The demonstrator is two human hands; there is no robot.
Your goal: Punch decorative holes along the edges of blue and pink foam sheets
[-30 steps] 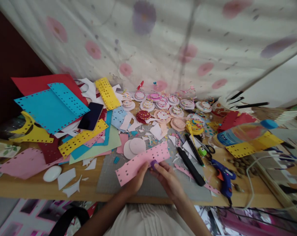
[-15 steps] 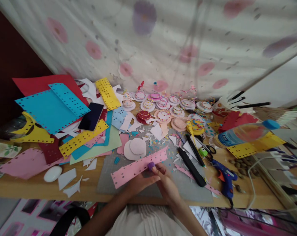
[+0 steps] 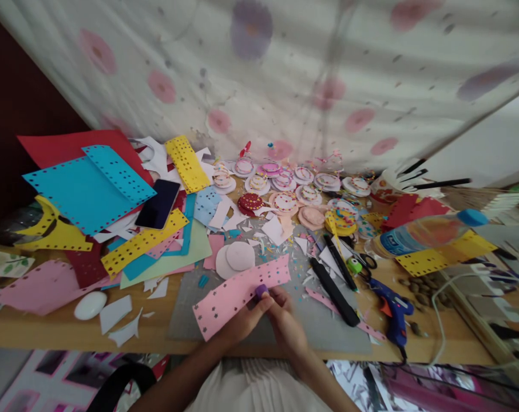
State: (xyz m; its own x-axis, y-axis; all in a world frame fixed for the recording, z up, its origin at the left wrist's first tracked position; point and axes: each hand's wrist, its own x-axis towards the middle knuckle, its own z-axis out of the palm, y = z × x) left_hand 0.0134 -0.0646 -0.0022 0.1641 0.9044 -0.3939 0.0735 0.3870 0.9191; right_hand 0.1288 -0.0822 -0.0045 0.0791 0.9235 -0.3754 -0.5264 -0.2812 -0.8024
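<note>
A pink paper strip [image 3: 229,294] with punched holes slants above the grey cutting mat [image 3: 328,335]. At its lower edge is a small purple punch [image 3: 261,290]. My left hand [image 3: 244,320] lies under the strip, its thumb pressed on the punch. My right hand [image 3: 285,320] is beside it with bent fingers close to the punch and the strip's right part; what its fingertips grip is hidden. Just beyond the strip rests a small white paper hat [image 3: 236,259] with no decoration.
Decorated little hats [image 3: 285,201] line the back. Coloured sheets [image 3: 91,194] and a phone [image 3: 158,204] lie left. At right are a black cutter [image 3: 334,292], scissors [image 3: 366,260], a blue glue gun [image 3: 396,315] and a bottle [image 3: 422,233].
The strip's left end has dipped toward me and its face has turned more to view. The punch and my left thumb have shifted slightly left, with my right hand drawn closer.
</note>
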